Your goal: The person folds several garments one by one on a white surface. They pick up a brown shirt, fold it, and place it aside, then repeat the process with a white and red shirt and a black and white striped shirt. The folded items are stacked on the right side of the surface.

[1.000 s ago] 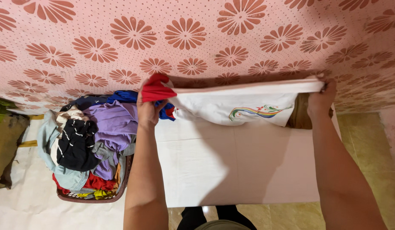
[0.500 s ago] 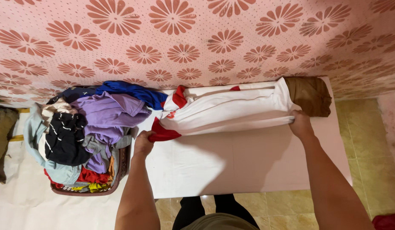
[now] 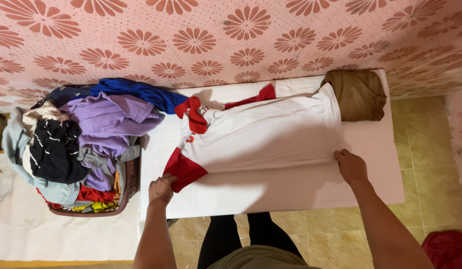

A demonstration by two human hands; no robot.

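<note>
Pink flower-patterned wall behind, white table (image 3: pixel 370 184) below, tiled floor underneath. Half a second back, white shirt (image 3: pixel 266 134) bunched and partly lifted; now laid flat and spread across the table, so apparently smoothed out, ready for folding. Left hand (image 3: pixel 161 189) closed around the red sleeve (image 3: pixel 185 170), cloth pinched just above and right of the fingers. Right hand (image 3: pixel 351 167) fingers curled narrow on the shirt's lower hem corner, fabric stretching up and left from the fingertips. Beyond the right fingers, a folded brown garment (image 3: pixel 358 94); left of the left fingers, a basket (image 3: pixel 126 184) heaped with mixed clothes.
</note>
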